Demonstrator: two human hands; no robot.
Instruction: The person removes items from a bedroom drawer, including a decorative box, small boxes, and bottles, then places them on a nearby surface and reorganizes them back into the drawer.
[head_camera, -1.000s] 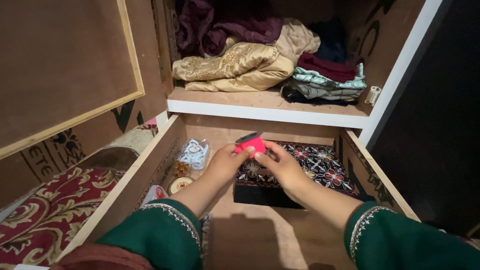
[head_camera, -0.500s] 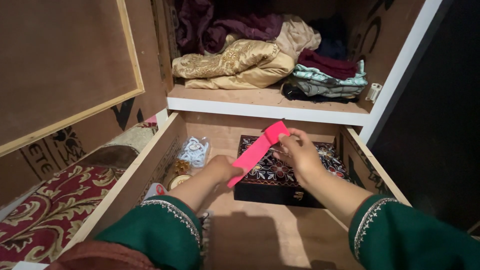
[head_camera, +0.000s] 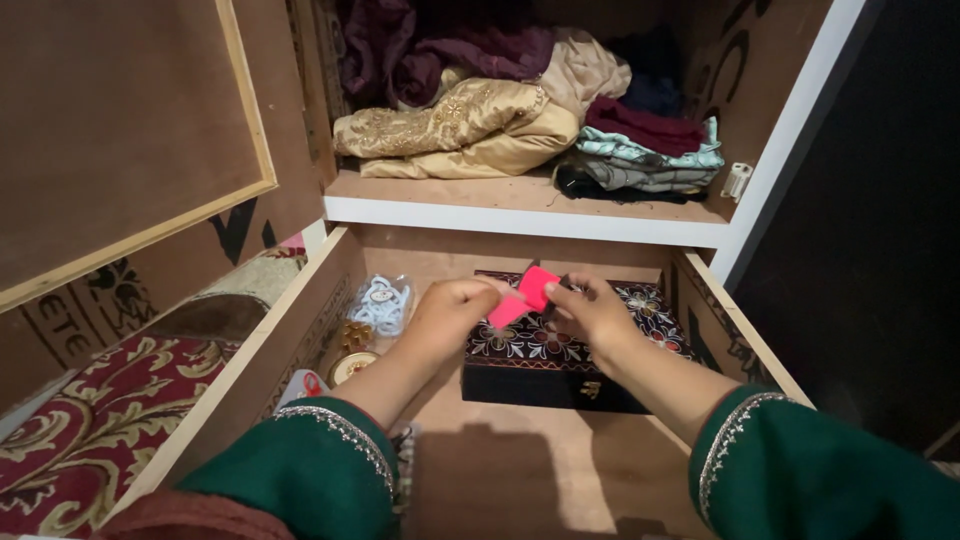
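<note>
My left hand (head_camera: 452, 308) and my right hand (head_camera: 590, 308) are close together over an open wooden drawer (head_camera: 300, 330), both pinching a bright pink strip (head_camera: 524, 294) that looks like a ribbon or tape. The strip is short between my fingers, with a dark piece at its right end. Right below my hands sits a black box with a flower-patterned lid (head_camera: 560, 355). Both my arms wear dark green sleeves with silver trim.
A clear bag of white rings (head_camera: 382, 302), gold beads (head_camera: 355, 335) and a round gold tin (head_camera: 352, 366) lie along the drawer's left side. Folded clothes (head_camera: 480, 120) fill the shelf above. The cupboard door (head_camera: 120, 130) stands open at left; a patterned red rug (head_camera: 90, 420) lies beside.
Half a second ago the pink strip was stretched long between my hands. Now my hands have come together and the strip is gathered short between them.
</note>
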